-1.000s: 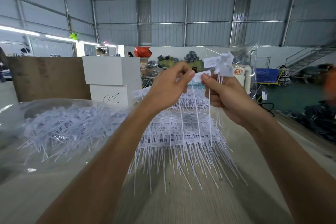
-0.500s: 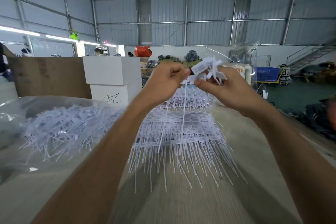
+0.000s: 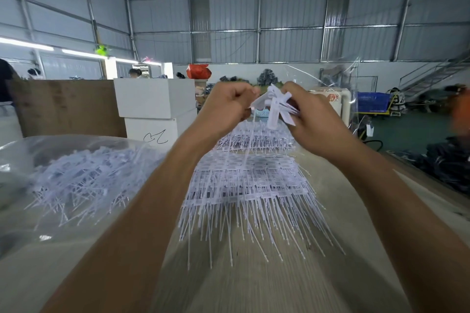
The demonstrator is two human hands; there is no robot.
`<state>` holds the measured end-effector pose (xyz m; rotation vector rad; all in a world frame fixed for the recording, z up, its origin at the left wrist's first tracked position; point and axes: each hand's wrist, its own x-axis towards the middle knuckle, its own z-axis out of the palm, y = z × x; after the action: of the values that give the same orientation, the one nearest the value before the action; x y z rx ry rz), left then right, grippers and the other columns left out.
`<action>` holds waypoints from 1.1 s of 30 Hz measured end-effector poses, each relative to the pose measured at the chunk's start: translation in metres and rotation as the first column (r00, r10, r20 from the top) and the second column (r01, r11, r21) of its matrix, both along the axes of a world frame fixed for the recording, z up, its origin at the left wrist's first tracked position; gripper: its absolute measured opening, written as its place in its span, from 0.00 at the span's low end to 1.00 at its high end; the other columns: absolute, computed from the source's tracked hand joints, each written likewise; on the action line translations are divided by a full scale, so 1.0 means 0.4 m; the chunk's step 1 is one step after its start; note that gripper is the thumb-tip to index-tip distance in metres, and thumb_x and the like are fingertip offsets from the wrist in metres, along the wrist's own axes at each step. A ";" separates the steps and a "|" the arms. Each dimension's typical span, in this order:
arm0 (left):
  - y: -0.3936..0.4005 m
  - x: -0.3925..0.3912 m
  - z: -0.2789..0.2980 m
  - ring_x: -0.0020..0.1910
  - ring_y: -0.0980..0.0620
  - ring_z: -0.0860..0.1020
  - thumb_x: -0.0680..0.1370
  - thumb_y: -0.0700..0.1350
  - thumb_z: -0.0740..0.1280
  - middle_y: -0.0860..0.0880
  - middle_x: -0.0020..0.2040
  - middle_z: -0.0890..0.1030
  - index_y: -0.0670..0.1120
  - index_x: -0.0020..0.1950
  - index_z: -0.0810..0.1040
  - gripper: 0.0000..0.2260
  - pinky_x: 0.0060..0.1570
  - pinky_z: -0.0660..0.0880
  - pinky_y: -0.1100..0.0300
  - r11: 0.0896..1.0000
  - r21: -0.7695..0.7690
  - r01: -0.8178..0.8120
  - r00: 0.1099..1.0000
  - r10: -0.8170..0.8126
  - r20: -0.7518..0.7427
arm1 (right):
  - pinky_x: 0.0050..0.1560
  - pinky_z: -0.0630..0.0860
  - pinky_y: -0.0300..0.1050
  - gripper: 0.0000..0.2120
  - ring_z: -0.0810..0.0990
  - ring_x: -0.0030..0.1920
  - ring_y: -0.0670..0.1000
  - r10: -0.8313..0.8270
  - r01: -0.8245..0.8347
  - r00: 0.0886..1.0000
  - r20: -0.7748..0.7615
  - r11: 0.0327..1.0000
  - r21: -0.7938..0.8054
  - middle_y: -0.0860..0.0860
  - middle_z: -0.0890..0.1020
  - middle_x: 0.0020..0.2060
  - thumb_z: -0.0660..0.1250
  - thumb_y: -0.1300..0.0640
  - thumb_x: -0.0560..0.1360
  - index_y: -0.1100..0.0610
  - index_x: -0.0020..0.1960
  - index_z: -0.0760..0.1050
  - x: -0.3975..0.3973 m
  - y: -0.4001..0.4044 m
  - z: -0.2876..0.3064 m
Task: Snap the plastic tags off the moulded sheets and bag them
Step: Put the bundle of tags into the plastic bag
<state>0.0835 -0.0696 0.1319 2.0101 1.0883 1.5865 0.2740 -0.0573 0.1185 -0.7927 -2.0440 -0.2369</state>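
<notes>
Both hands are raised above the table, close together. My right hand [image 3: 312, 119] grips a small bunch of white plastic tags [image 3: 276, 107] whose flat heads fan out above its fingers. My left hand [image 3: 229, 107] is curled into a fist and pinches a thin tail of the same bunch beside it. Under the hands lies a stack of white moulded tag sheets [image 3: 249, 183], their long thin tails pointing toward me. A clear plastic bag [image 3: 76, 178] on the left holds a heap of loose white tags.
The wooden table [image 3: 254, 287] runs forward under the sheets. White boxes [image 3: 155, 109] and a brown board [image 3: 63, 107] stand behind the bag. A clear bag edge [image 3: 353, 89] rises at the right. People work at the far back left.
The long tails that hung from my hands a second ago are gone from between them. The tags are now bunched tighter in my right hand, and both hands have drawn closer together.
</notes>
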 end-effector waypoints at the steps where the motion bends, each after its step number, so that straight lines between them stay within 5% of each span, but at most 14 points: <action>1: 0.005 0.001 0.000 0.31 0.47 0.71 0.83 0.44 0.64 0.32 0.37 0.75 0.35 0.47 0.82 0.14 0.35 0.75 0.60 1.000 0.024 -0.020 1.000 0.020 -0.022 | 0.33 0.67 0.44 0.18 0.73 0.34 0.40 -0.014 0.014 1.000 -0.008 1.000 -0.018 0.40 0.73 0.32 0.67 0.62 0.79 0.39 0.48 0.66 -0.002 0.001 -0.004; 4: 0.008 0.007 -0.003 0.41 0.37 0.81 0.83 0.42 0.64 0.38 0.43 0.83 0.39 0.47 0.83 0.11 0.49 0.81 0.43 0.998 0.052 -0.045 0.992 0.050 -0.116 | 0.30 0.63 0.31 0.16 0.73 0.31 0.36 -0.006 -0.001 0.995 -0.097 0.998 -0.069 0.37 0.76 0.28 0.70 0.53 0.79 0.47 0.35 0.68 -0.001 -0.002 -0.001; 7: 0.003 0.015 -0.006 0.31 0.62 0.75 0.83 0.43 0.64 0.59 0.30 0.78 0.44 0.46 0.82 0.09 0.42 0.76 0.56 0.990 0.122 -0.076 0.969 0.102 -0.224 | 0.28 0.64 0.33 0.19 0.70 0.26 0.41 -0.006 -0.021 0.982 -0.190 0.990 -0.137 0.42 0.76 0.24 0.72 0.47 0.77 0.46 0.30 0.71 0.005 -0.005 0.008; 11: -0.007 0.028 -0.002 0.37 0.53 0.78 0.83 0.47 0.65 0.49 0.37 0.81 0.43 0.49 0.83 0.10 0.46 0.78 0.53 0.963 0.233 -0.136 0.922 0.209 -0.326 | 0.29 0.66 0.43 0.22 0.69 0.26 0.49 -0.069 0.008 0.957 -0.283 0.978 -0.211 0.59 0.78 0.28 0.73 0.42 0.74 0.60 0.33 0.78 0.013 -0.002 0.006; 16: -0.010 0.033 -0.002 0.43 0.53 0.81 0.82 0.47 0.66 0.49 0.42 0.84 0.44 0.51 0.83 0.09 0.52 0.80 0.50 0.948 0.270 -0.170 0.879 0.270 -0.394 | 0.25 0.59 0.37 0.22 0.66 0.22 0.42 -0.124 0.080 0.959 -0.256 0.981 -0.174 0.45 0.71 0.20 0.75 0.44 0.74 0.48 0.26 0.69 0.003 -0.004 0.011; 22: -0.023 0.039 0.003 0.45 0.52 0.80 0.82 0.44 0.65 0.49 0.47 0.85 0.45 0.55 0.84 0.09 0.50 0.77 0.58 0.957 0.250 -0.149 0.857 0.251 -0.450 | 0.28 0.62 0.40 0.14 0.70 0.28 0.47 -0.310 0.320 0.932 -0.188 0.947 0.025 0.49 0.76 0.30 0.71 0.57 0.77 0.51 0.34 0.74 -0.008 0.022 -0.014; 24: -0.044 0.057 0.010 0.42 0.54 0.80 0.82 0.46 0.66 0.50 0.44 0.84 0.45 0.51 0.84 0.08 0.45 0.73 0.65 0.963 0.255 -0.090 0.881 0.196 -0.430 | 0.28 0.70 0.43 0.10 0.74 0.30 0.51 -0.363 0.360 0.898 -0.247 0.931 -0.059 0.51 0.78 0.33 0.70 0.59 0.78 0.54 0.38 0.77 0.019 0.043 -0.021; 29: -0.057 0.060 0.023 0.42 0.55 0.78 0.84 0.45 0.63 0.50 0.43 0.82 0.44 0.52 0.82 0.09 0.48 0.74 0.60 0.947 0.309 -0.085 0.902 0.205 -0.381 | 0.29 0.59 0.40 0.18 0.62 0.23 0.41 -0.174 -0.003 0.831 -0.529 0.949 -0.316 0.41 0.70 0.21 0.63 0.50 0.83 0.53 0.35 0.71 0.065 0.053 -0.021; 33: -0.028 0.044 0.006 0.55 0.50 0.77 0.84 0.41 0.61 0.45 0.56 0.80 0.43 0.65 0.79 0.12 0.59 0.72 0.55 0.959 0.251 -0.130 0.854 0.237 -0.463 | 0.28 0.63 0.34 0.16 0.67 0.26 0.39 -0.034 -0.160 0.835 -0.549 0.940 -0.301 0.42 0.74 0.28 0.57 0.47 0.85 0.46 0.39 0.69 0.031 0.024 -0.010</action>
<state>0.1012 -0.0807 0.1341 2.6184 1.3740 1.3534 0.2863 -0.0478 0.1143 -0.8743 -1.5654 0.3612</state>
